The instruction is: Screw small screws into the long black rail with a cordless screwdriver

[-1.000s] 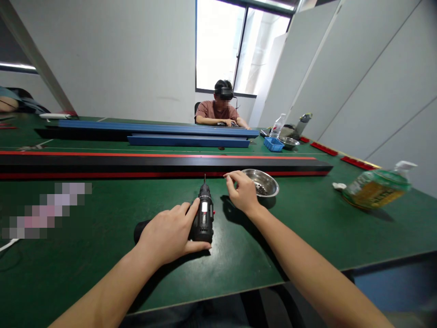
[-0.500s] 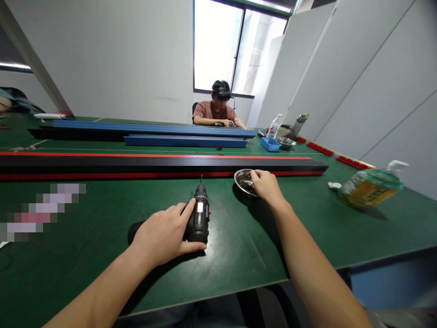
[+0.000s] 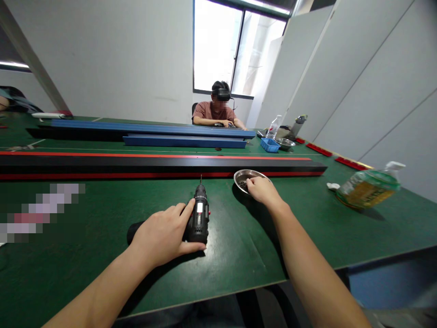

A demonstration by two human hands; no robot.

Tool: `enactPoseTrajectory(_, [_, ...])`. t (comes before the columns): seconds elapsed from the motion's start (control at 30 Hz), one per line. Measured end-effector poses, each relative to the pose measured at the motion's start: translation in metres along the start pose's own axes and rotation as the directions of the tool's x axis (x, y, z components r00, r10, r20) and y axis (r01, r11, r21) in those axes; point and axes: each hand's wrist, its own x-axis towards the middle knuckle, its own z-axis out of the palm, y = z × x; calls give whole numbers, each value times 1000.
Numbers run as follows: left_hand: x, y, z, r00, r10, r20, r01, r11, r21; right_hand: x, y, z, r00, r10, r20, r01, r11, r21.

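My left hand point(image 3: 162, 234) is wrapped over a black cordless drill point(image 3: 200, 218), which lies on its side on the green table. The drill's bit points away from me, toward a long black bar with red edges point(image 3: 164, 163). Over the near right rim of a round metal bowl point(image 3: 241, 174), my right hand point(image 3: 264, 190) reaches in with its fingers pinched together. Small dark pieces point(image 3: 243, 185), which look like screws, lie in the bowl. Whatever may be between my right fingertips is hidden.
Blue bars point(image 3: 184, 140) lie behind the black bar. A blue basket point(image 3: 269, 145) and a second metal bowl point(image 3: 286, 144) stand farther back. To the right lies a large plastic bottle point(image 3: 370, 189) with a green and yellow label. Another person point(image 3: 215, 109) sits across the table.
My right hand has shifted slightly down and its fingertips sit lower in the bowl, which shows more of its far rim. My left hand and the drill have stayed in place.
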Motion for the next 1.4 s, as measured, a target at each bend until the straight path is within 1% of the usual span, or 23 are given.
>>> enactPoseTrajectory(0.27, [1,-1,2,1000,6,-11,-6,1000,11,3,2,0,999,-40,15,40,999,14])
enactPoseTrajectory(0.4, [0,-1,2,1000,3,-6,-3,1000,6,1,0,-2,999,-34,17,34,999,16])
enactPoseTrajectory(0.57, [0,0,1,1000,1,1,-1,1000,6,-1,-2,-5,999,-43,-18,44,997,68])
enactPoseTrajectory(0.67, [1,1,0,1000,-7,12,7,1000,-5,-2,-2,-8,999,-17,-47,22,993,113])
enactPoseTrajectory(0.8, [1,0,0,999,-22,28,22,999,-23,0,1,-8,999,4,-52,4,988,154])
enactPoseTrajectory(1.0, [0,-1,2,1000,-4,0,4,1000,-9,2,7,-4,998,12,-68,4,974,225])
enactPoseTrajectory(1.27, [0,-1,1,1000,3,-7,-3,1000,3,-1,3,-11,991,49,-128,-13,962,271])
enactPoseTrajectory(1.4, [0,-1,2,1000,0,-7,0,1000,3,-2,1,-12,982,93,-163,-37,948,317])
